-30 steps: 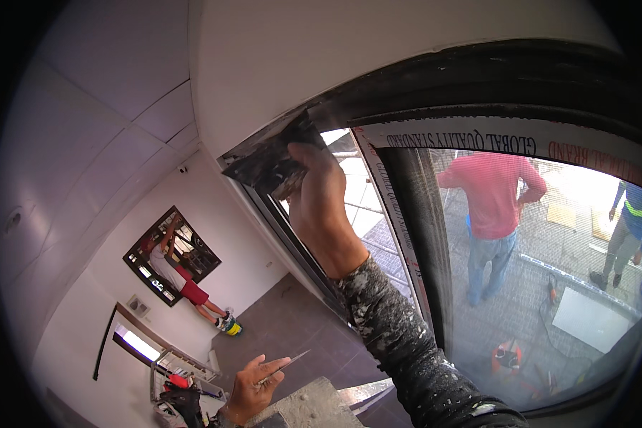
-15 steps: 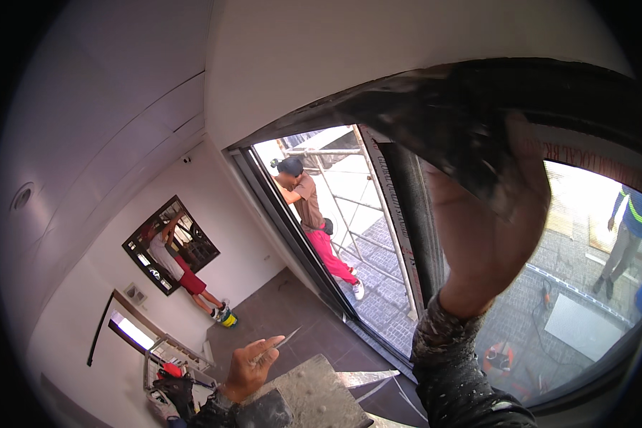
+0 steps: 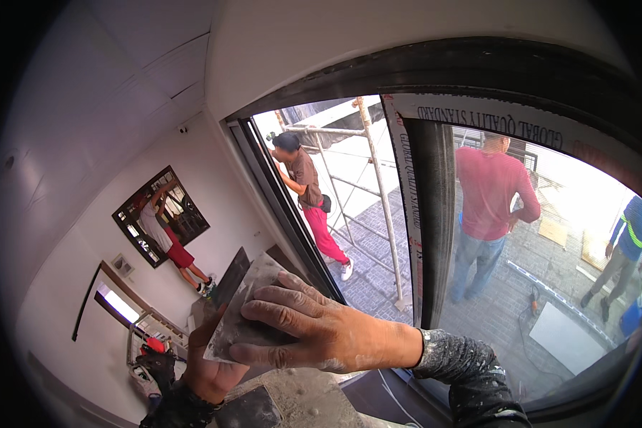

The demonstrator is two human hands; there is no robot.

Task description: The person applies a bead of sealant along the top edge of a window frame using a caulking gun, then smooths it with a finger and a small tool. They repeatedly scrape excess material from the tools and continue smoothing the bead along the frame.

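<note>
My right hand [image 3: 314, 324] presses its fingers flat over a grey, smeared flat scraper blade [image 3: 253, 282], gripping it in front of me. Just behind that blade, my left hand [image 3: 208, 367] is closed, its fingers largely covered. A darker flat filling blade [image 3: 230, 274] rises from the left hand, close against the grey one; whether the two touch I cannot tell. Both sleeves are dark and spattered with white. Beneath my hands lies a dusty grey board [image 3: 307, 399] with a dark patch.
A black sliding-door frame [image 3: 435, 214] with printed tape stands at right. Outside are scaffolding [image 3: 369, 143], a person in brown [image 3: 303, 175], one in a red shirt [image 3: 488, 185] and another in a vest [image 3: 628, 228]. Far left, someone works at a window [image 3: 160, 228] beside bags [image 3: 153, 364].
My right hand has come down from the top of the door frame with its blade, to the blade in my left hand. The person in the red shirt now shows through the glass.
</note>
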